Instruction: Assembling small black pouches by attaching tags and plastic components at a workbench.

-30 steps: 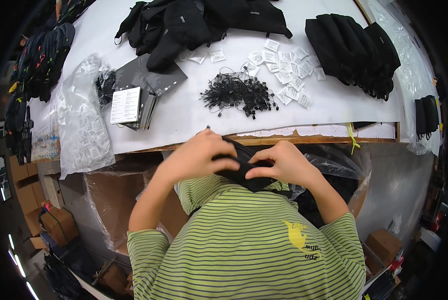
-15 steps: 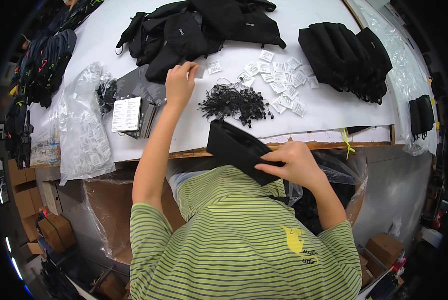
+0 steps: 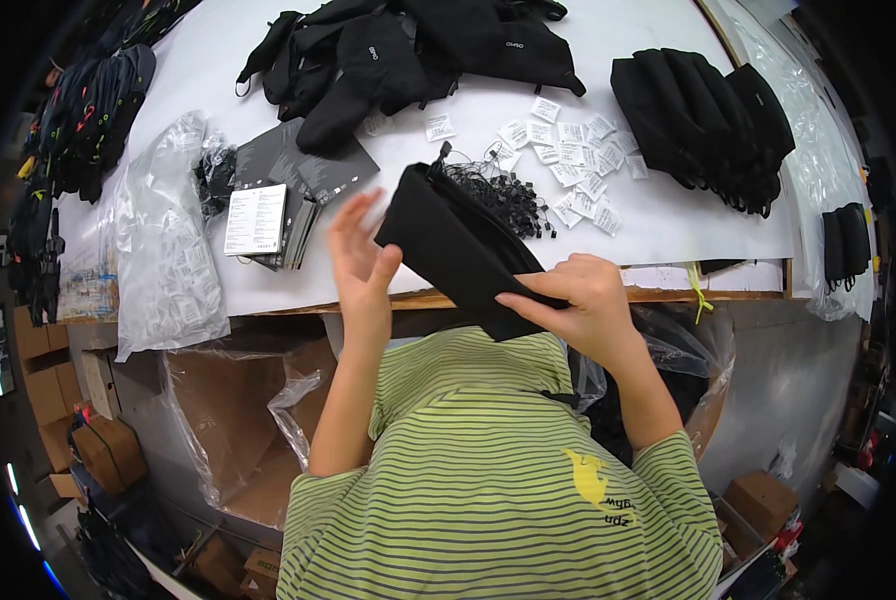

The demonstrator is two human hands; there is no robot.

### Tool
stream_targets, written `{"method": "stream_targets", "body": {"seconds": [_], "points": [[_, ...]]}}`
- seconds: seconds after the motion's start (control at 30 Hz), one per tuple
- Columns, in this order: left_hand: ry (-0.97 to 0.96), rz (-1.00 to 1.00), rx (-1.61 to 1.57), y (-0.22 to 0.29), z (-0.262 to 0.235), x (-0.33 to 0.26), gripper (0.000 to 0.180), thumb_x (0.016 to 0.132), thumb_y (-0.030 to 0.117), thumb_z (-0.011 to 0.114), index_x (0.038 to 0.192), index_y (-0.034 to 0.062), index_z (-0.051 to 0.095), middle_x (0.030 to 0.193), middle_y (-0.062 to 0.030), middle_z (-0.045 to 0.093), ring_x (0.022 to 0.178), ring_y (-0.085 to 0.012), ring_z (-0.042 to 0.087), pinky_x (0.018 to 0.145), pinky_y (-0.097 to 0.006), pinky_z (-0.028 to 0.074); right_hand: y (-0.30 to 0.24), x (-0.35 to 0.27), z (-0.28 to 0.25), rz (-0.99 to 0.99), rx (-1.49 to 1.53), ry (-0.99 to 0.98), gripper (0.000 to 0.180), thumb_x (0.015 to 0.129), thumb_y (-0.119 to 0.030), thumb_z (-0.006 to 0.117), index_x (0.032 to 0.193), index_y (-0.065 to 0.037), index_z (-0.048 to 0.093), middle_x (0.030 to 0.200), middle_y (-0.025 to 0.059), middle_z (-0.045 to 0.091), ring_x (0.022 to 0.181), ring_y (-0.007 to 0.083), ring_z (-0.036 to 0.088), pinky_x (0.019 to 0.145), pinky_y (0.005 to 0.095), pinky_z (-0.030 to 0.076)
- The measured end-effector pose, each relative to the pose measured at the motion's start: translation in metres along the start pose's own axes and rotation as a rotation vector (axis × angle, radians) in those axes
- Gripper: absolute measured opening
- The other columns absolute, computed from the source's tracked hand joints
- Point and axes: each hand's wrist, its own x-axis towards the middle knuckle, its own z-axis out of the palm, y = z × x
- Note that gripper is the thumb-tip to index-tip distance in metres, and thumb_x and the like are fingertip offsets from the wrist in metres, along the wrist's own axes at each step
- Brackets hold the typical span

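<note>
My right hand pinches the lower right end of a black fabric pouch, thumb on the near side. The pouch tilts over the table's front edge, its long opening parted a little. Beside its upper left end is my left hand, fingers smeared by motion. A small pale packet shows blurred between those fingers and the pouch. Partly hidden behind the pouch lies a tangle of black cords with small tags. Several white printed packets are scattered beyond it.
Black fabric pouches are heaped at the back, and more pouches lie in a row at right. Dark printed cards and a white booklet stack sit left, beside a clear plastic bag. Plastic-lined cartons stand below the table edge.
My left hand has drawn back from the packets near the black heap toward the pouch, bringing a pale packet. My right hand has raised the pouch, which now covers part of the cord tangle.
</note>
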Motion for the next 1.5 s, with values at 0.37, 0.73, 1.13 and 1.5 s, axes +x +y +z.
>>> {"method": "stream_targets", "body": {"seconds": [0.37,0.73,1.13,1.5], "points": [[0.176,-0.603,-0.635,0.029,0.04,-0.019,0.048,0.08,0.004,0.07,0.124,-0.0003,0.049,0.111,-0.0096,0.061,0.1,-0.021,0.061,0.088,-0.033,0.051,-0.014,-0.023,0.06,0.75,0.854,0.4,0.02,0.097,-0.016,0.054,0.099,-0.002,0.067,0.053,-0.0062,0.039,0.048,0.0021,0.028,0.048,0.0195,0.022],[-0.245,-0.884,-0.411,0.044,0.047,-0.034,0.04,0.071,0.006,0.076,0.106,-0.0055,0.06,0.094,-0.0118,0.067,0.079,-0.018,0.066,0.073,-0.03,0.055,0.017,-0.005,0.034,0.502,0.978,0.47,0.024,0.088,-0.004,0.063,0.112,0.0,0.062,0.099,0.0047,0.064,0.089,0.0102,0.059,0.078,0.0251,0.047],[-0.186,-0.962,-0.391,0.045,0.052,-0.029,0.031,0.074,0.009,0.073,0.1,-0.0043,0.063,0.086,-0.0107,0.067,0.071,-0.0166,0.066,0.065,-0.027,0.055,0.023,-0.009,0.027,0.486,0.746,0.48,0.012,0.08,-0.003,0.071,0.09,-0.002,0.066,0.085,0.0011,0.063,0.071,0.0066,0.056,0.061,0.0196,0.04],[-0.218,-1.074,-0.518,0.045,0.044,-0.023,0.036,0.073,0.005,0.071,0.106,-0.004,0.059,0.089,-0.0097,0.066,0.072,-0.0159,0.066,0.067,-0.028,0.056,0.006,-0.006,0.021,0.507,0.638,0.434,0.009,0.081,-0.007,0.071,0.086,-0.002,0.065,0.075,-0.0014,0.058,0.062,0.0046,0.048,0.057,0.0192,0.036]]}}
